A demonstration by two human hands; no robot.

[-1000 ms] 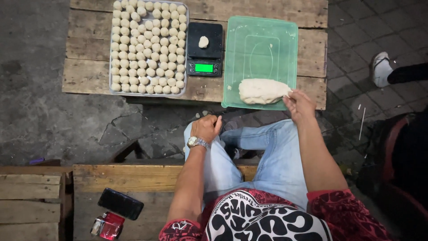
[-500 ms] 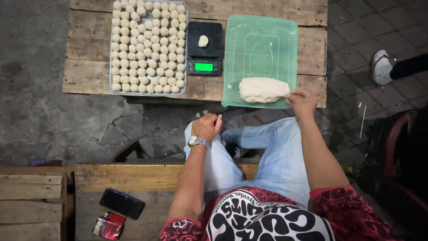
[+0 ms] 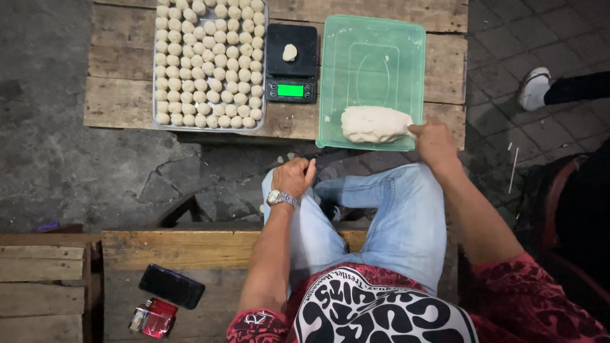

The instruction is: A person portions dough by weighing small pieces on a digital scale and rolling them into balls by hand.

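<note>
Little has shifted since before: the left hand (image 3: 293, 178) stays loosely curled on the knee, empty, while the right hand (image 3: 434, 141) pinches the near end of the soft, sticky dough lump (image 3: 373, 124) on the green lid (image 3: 372, 76).

Outdoor street-food prep spot: cracked pavement (image 3: 76, 159), wood pallet table (image 3: 121, 95) w/ dough-ball tray (image 3: 210, 63) & scale (image 3: 291, 63)
</note>
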